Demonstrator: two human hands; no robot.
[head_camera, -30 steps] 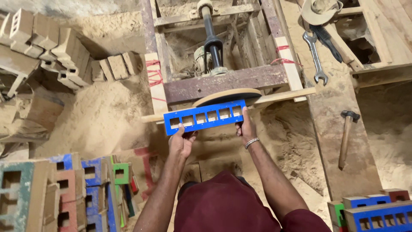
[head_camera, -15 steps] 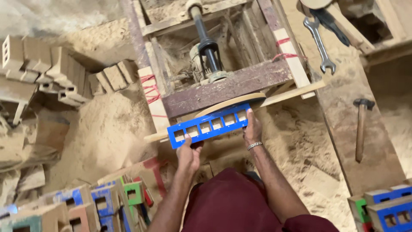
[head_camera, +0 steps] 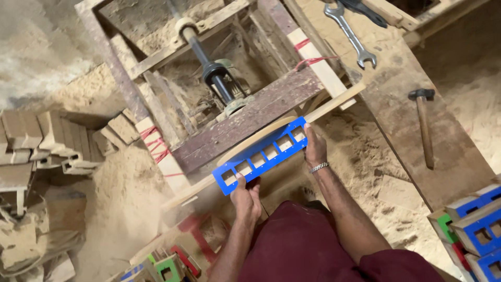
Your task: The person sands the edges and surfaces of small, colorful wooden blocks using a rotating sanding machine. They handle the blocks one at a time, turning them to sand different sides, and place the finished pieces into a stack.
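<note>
Both hands, left hand [head_camera: 246, 197] and right hand [head_camera: 314, 147], have tilted the blue slotted block [head_camera: 260, 155] against the sanding disc [head_camera: 245, 144], fingers clamped on its ends.

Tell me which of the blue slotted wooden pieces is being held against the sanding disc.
The long blue strip gripped at its ends by the left hand and right hand; the other blue pieces sit stacked at lower right.

Both hands, left [head_camera: 246, 196] and right [head_camera: 314, 148], outstretched, fingers curled in grip
</note>
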